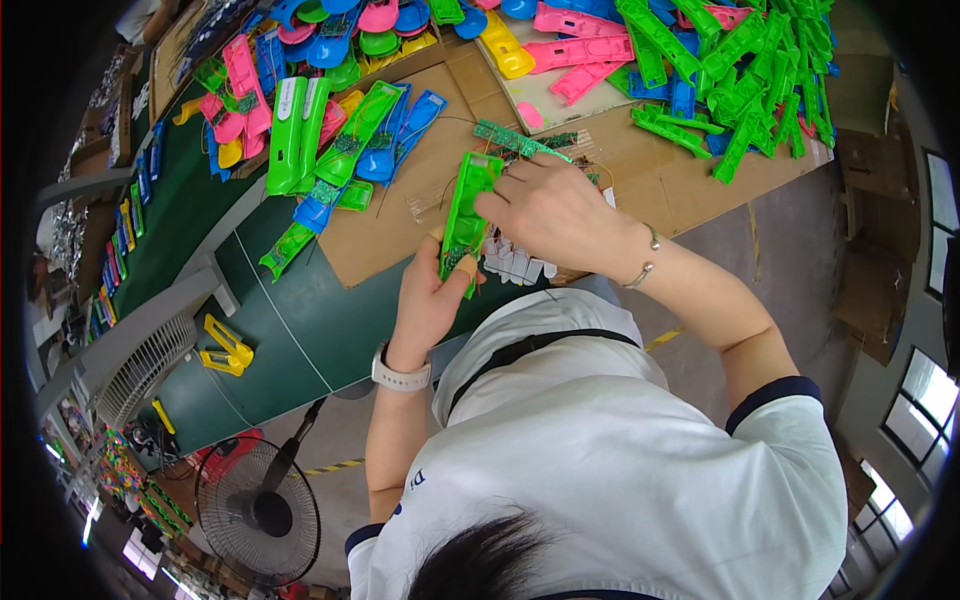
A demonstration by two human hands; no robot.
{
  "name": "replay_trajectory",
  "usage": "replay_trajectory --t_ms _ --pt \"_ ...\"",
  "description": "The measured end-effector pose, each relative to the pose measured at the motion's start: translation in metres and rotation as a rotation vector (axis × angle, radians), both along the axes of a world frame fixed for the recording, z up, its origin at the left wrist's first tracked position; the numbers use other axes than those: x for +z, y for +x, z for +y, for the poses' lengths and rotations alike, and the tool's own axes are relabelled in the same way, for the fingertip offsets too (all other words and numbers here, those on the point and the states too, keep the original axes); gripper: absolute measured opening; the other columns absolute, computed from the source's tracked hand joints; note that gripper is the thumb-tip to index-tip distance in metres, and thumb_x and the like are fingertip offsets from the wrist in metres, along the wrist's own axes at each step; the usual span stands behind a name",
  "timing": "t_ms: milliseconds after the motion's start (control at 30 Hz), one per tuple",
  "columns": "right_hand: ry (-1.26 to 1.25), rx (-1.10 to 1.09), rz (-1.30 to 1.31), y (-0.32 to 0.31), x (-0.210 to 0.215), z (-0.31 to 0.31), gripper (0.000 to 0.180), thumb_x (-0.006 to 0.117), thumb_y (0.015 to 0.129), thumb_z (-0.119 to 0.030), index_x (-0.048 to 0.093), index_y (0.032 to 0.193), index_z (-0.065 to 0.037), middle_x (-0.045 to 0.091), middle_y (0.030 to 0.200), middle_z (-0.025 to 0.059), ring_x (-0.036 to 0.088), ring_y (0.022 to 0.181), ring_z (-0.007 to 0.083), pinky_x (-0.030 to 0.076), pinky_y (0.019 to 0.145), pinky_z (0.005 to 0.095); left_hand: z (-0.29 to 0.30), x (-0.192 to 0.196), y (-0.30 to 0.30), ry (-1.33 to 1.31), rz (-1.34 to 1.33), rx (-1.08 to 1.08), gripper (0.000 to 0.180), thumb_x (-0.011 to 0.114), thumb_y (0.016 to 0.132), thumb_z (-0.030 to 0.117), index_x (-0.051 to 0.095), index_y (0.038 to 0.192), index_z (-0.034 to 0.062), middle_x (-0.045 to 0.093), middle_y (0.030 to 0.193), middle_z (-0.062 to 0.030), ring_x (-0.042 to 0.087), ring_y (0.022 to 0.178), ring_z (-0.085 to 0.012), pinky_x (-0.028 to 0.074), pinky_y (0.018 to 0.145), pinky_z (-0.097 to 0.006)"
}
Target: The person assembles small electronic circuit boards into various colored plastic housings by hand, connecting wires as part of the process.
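Observation:
My left hand is closed around the lower end of a green plastic shell, thumb over its edge. The shell is tilted with its hollow side up, and a small circuit board with thin wires shows near my thumb. My right hand is over the shell's right side, fingers curled inward at its upper part. What those fingertips pinch, if anything, is hidden. Just beyond the right hand lies a strip of green circuit boards. Several small white parts lie below that hand, close to my waist.
Cardboard covers part of the green table. A big heap of green shells lies far right; mixed coloured shells pile up far left. A yellow plastic piece sits at left, near a black fan.

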State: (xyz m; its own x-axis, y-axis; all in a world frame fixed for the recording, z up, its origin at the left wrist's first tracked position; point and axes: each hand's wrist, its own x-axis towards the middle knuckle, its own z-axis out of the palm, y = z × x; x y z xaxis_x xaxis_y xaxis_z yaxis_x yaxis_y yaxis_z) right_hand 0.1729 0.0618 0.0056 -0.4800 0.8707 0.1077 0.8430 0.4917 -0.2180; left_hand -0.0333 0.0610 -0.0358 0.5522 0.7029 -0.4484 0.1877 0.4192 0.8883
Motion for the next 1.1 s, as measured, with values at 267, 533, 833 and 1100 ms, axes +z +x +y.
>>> replay_trajectory --t_ms 267,533,833,1100 --pt "0.083 0.049 0.218 0.001 -0.026 0.014 0.011 0.059 0.075 -0.018 0.056 0.081 -0.009 0.056 0.078 0.0024 0.055 0.078 0.0184 0.046 0.071 0.0326 0.001 0.006 0.001 -0.13 -0.009 -0.048 0.027 0.049 0.085 0.003 0.043 0.11 -0.0028 0.063 0.091 -0.0104 0.063 0.073 -0.017 0.048 0.064 -0.028" --pt "0.203 -0.599 0.005 0.078 -0.105 0.096 0.039 0.064 0.076 -0.031 0.056 0.106 -0.007 0.063 0.092 0.0114 0.057 0.088 0.0257 0.047 0.075 0.0378 0.085 -0.012 -0.032 0.81 0.534 0.262 0.044 0.063 0.082 0.011 0.047 0.121 -0.0002 0.058 0.1 -0.0139 0.058 0.09 -0.0222 0.047 0.075 -0.033" --pt "0.212 -0.63 -0.145 0.081 -0.118 0.147 0.03 0.065 0.071 -0.024 0.06 0.098 -0.013 0.065 0.087 0.0087 0.058 0.086 0.0244 0.046 0.071 0.0381 0.136 -0.014 -0.034 1.324 1.363 0.146 0.049 0.066 0.078 0.026 0.051 0.122 0.0078 0.051 0.12 -0.0125 0.051 0.104 -0.034 0.046 0.078 -0.044" --pt "-0.015 -0.726 0.716 0.047 -0.064 0.051 0.025 0.061 0.082 -0.022 0.055 0.1 -0.007 0.062 0.085 0.0138 0.061 0.076 0.0324 0.049 0.067 0.041 0.066 -0.015 0.04 -0.017 -0.132 0.233 0.034 0.051 0.092 0.024 0.051 0.12 0.0048 0.057 0.113 -0.0084 0.055 0.103 -0.0204 0.044 0.086 -0.033"
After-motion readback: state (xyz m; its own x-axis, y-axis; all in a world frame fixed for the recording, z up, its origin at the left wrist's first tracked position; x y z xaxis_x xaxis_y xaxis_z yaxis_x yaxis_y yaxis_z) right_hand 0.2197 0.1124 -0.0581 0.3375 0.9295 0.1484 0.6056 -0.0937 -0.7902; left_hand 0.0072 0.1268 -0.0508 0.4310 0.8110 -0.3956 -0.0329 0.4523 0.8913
